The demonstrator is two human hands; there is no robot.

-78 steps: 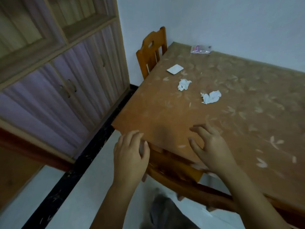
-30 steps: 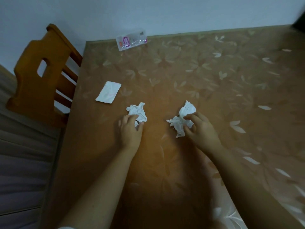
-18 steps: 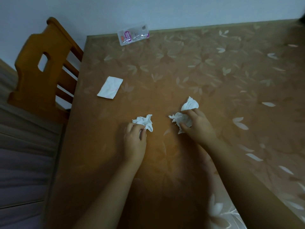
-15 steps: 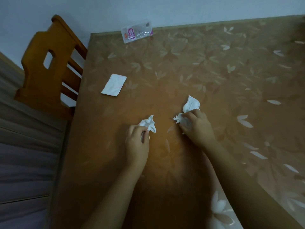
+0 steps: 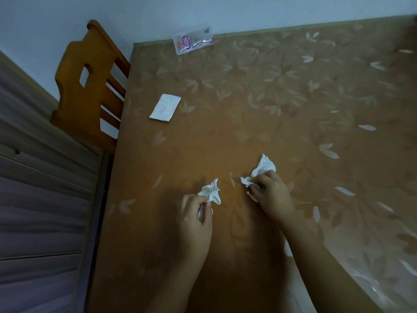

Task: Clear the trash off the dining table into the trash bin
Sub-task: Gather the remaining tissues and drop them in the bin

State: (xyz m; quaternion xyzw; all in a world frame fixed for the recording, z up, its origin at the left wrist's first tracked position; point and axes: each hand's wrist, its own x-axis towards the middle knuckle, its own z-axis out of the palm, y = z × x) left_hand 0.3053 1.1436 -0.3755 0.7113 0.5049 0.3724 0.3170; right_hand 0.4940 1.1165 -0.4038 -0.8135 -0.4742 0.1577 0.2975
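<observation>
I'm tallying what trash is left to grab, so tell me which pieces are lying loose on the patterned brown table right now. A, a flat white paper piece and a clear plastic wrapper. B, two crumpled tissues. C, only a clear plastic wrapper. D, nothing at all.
A: the flat white paper piece and the clear plastic wrapper lie untouched, while each hand holds a crumpled white tissue.

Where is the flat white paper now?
The flat white paper lies on the table near its left edge, beside the wooden chair, beyond the left hand.
</observation>
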